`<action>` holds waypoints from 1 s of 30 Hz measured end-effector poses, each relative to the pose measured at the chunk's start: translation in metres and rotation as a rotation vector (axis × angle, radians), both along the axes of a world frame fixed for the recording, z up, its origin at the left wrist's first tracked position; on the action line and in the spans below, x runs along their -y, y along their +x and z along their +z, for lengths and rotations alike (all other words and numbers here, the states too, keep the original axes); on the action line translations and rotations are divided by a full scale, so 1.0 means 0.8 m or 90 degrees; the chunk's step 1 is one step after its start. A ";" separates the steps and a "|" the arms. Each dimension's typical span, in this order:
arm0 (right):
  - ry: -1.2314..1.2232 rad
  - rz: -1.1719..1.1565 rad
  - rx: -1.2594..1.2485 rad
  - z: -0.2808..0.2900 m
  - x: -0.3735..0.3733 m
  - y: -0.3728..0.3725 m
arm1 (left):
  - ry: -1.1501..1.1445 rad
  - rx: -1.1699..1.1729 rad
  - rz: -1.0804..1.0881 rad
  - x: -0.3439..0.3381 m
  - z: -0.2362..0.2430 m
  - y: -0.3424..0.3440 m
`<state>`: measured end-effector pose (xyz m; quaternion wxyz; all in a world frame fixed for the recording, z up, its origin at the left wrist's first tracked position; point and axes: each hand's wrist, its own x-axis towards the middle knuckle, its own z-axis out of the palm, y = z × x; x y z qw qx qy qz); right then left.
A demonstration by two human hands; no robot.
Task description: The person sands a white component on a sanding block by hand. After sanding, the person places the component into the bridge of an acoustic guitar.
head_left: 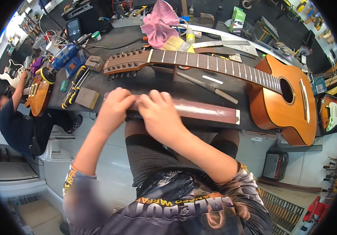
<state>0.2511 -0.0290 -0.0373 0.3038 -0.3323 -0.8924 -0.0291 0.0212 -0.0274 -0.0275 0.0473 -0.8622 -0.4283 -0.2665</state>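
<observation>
At the bench's front edge lies a long, flat reddish-brown strip (207,111) with a glossy streak and a pale right end. Near its left end my left hand (114,107) holds it with curled fingers. My right hand (159,113) is closed on it just to the right, its fingers bent over the top; what lies under both sets of fingertips is hidden. Behind the strip a wooden-handled file (225,96) lies diagonally. An acoustic guitar (266,111) rests on the right, its long neck reaching left above my hands.
A blue drill (65,56), yellow-black screwdrivers (74,88) and a sanding block (86,98) lie left. A pink cloth (158,23), brush (178,44) and bottle (190,36) sit behind the neck. A person (21,125) works at far left beside an amber electric guitar (37,100).
</observation>
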 end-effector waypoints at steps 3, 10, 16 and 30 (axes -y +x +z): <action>0.006 -0.006 -0.006 -0.001 0.002 0.007 | -0.023 0.009 -0.006 0.004 0.000 0.003; -0.072 -0.195 0.027 0.027 0.057 0.203 | 0.009 0.055 -0.120 0.006 -0.011 0.219; -0.066 -0.231 0.051 0.026 0.073 0.247 | 0.022 0.064 -0.102 0.013 -0.020 0.266; -0.069 -0.261 0.042 0.008 0.082 0.252 | -0.024 0.036 -0.114 0.013 -0.010 0.262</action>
